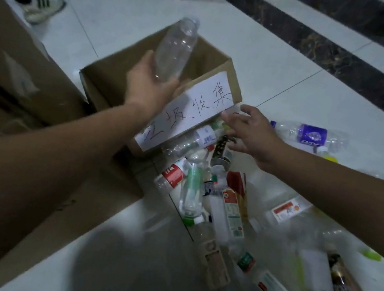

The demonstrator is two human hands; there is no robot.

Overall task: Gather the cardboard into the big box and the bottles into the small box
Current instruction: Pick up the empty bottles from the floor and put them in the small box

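My left hand [148, 86] grips the base of a clear plastic bottle [175, 50] and holds it over the open small cardboard box [220, 67], which carries a white handwritten label [191, 110]. My right hand [250, 131] hovers with fingers spread and nothing in it, just right of the box's front corner, above a heap of bottles [194, 190]. A bottle with a blue label [312, 136] lies on the floor further right. The big brown box [10, 68] stands at the left, and flat cardboard [83, 199] lies under my left forearm.
Several more bottles and cartons are scattered across the white tiled floor at the lower right [302, 281]. Another person's sneaker [44, 8] stands at the upper left beside the big box. A dark marble strip [348, 59] crosses the floor at the back.
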